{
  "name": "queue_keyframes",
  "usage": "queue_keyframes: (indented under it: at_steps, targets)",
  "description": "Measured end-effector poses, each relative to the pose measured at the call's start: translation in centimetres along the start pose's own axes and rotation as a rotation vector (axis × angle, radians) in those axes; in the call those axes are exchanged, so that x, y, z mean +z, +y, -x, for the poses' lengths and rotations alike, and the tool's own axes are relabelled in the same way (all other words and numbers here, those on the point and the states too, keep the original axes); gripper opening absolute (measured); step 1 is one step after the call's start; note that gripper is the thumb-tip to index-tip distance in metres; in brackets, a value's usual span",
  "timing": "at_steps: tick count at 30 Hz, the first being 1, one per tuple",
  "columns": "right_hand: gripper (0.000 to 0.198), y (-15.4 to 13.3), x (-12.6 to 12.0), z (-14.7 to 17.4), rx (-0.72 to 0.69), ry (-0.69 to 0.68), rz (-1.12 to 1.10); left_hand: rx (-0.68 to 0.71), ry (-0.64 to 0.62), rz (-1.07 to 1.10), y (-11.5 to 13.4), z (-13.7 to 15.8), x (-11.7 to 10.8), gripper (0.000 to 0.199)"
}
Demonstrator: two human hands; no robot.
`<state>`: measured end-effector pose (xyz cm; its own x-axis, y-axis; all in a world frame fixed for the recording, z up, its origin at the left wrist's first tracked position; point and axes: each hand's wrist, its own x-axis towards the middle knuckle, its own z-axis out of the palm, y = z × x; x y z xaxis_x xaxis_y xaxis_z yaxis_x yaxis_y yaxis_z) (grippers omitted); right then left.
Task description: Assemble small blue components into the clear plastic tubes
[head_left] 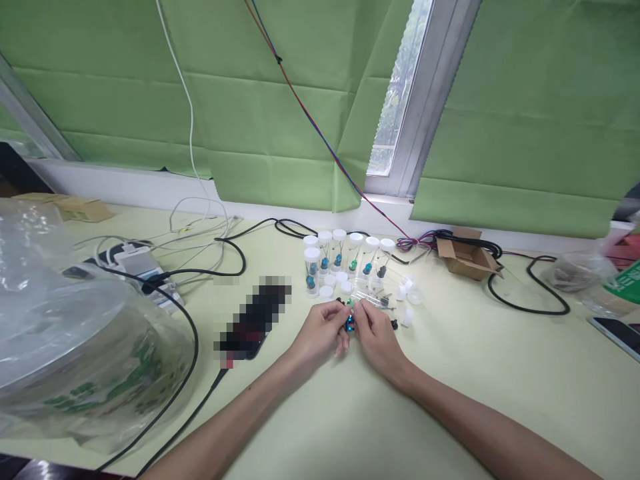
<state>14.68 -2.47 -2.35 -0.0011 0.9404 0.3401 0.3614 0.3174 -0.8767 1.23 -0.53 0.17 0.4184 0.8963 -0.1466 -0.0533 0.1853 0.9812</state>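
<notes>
My left hand [320,328] and my right hand [379,333] meet fingertip to fingertip low over the table, both closed in a pinch. Between them a small shiny green piece [349,302] shows, mostly covered by the fingers. Just below it a glossy blue piece [349,325] is visible between the hands; whether it is held or lies on the table I cannot tell. Beyond the hands stand several clear tubes with white caps [371,257], holding blue, green or dark pieces with thin stems. Loose white caps [327,292] and small dark pieces [395,325] lie near my fingers.
Left are a large plastic-wrapped container [100,353], a power strip [150,273] and a blurred-out dark device [253,320] with a cable. An open cardboard box [465,257] and black cable [530,310] lie right, with a phone [617,337] at the edge. Green blinds [280,133] hang behind.
</notes>
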Motion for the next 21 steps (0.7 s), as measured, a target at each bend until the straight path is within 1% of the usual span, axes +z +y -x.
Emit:
queue_keyframes:
  at_steps: [6, 13, 21]
  targets:
    - [0.033, 0.17, 0.04, -0.13, -0.015, 0.011, -0.011, 0.007, 0.004, 0.042, 0.15, -0.17, -0.25, 0.035]
    - [0.032, 0.09, 0.03, -0.06, -0.052, 0.030, 0.029, 0.019, 0.018, -0.007, 0.35, -0.14, -0.33, 0.036]
    - [0.031, -0.18, -0.06, -0.10, -0.060, 0.028, 0.061, 0.012, 0.026, -0.033, 0.34, -0.07, -0.34, 0.035]
